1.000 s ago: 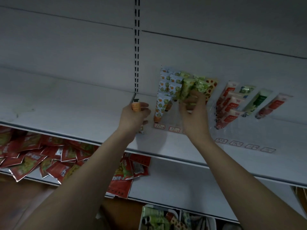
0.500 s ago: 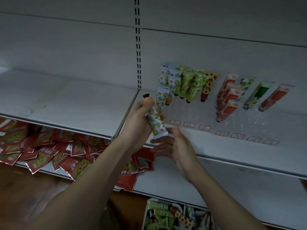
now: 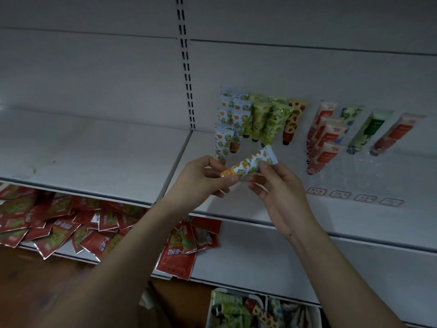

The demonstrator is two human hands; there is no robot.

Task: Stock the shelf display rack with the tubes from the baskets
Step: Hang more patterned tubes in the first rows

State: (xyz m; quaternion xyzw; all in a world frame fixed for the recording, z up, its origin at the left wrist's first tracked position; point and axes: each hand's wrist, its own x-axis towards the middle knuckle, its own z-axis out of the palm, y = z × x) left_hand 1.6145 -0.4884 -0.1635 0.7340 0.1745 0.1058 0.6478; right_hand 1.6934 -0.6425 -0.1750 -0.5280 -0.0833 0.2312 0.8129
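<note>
Baskets [image 3: 264, 311] cut off at bottom edge, contents indistinct. One orange-print tube [image 3: 250, 165] held before shelf [image 3: 354, 223]: long axis slanted, cap low-left, crimped end up-right. Left hand [image 3: 203, 178] pinches cap end; right hand [image 3: 281, 188] fingers curl round body. Display rack [image 3: 283, 119]: tubes upright, exact count unclear. Red packets [image 3: 54, 223] heaped below.

You're holding an orange-print tube [image 3: 251, 165] in front of the shelf [image 3: 94, 150], your left hand [image 3: 203, 178] pinching the orange cap end and your right hand [image 3: 281, 185] gripping the body near the crimped end. The tube's lying tilted, crimp end up to the right. Behind it, patterned tubes [image 3: 260, 117] are standing in the clear display rack [image 3: 354, 166]. Baskets [image 3: 262, 311] are sitting down below, red packets [image 3: 59, 223] piled on the lower shelf.
</note>
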